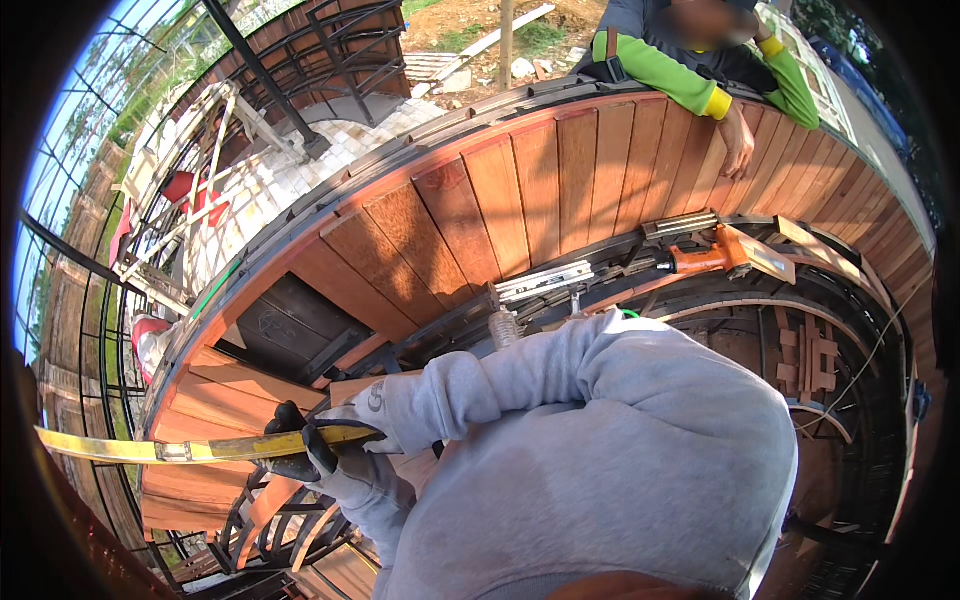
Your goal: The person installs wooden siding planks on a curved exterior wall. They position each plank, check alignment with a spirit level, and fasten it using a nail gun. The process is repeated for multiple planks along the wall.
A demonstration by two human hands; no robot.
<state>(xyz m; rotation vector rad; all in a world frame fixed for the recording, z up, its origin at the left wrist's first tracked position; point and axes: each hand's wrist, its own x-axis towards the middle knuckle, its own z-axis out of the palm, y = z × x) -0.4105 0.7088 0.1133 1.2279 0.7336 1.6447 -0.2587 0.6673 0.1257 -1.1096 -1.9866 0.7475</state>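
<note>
A long yellow spirit level (220, 451) reaches from the far left edge across to my hands, bent by the lens, with a small window along its length. My left hand (298, 464), in a dark glove, is closed around its right part. Just above it, my right hand (347, 414), also gloved and reaching across from the right, is closed on the level near its right end. The fingers of the two hands overlap, so some are hidden. Behind the level, reddish wood planks (215, 405) line a curved wall beside a dark gap (290, 325).
A co-worker (660, 75) in green sleeves leans over the wall's top edge, one hand hanging over the planks. An orange power tool (705, 260) and metal rails (545, 283) lie on the inner ledge. Stacked wood pieces (808, 350) lie at right. Black metal framing (265, 75) stands beyond.
</note>
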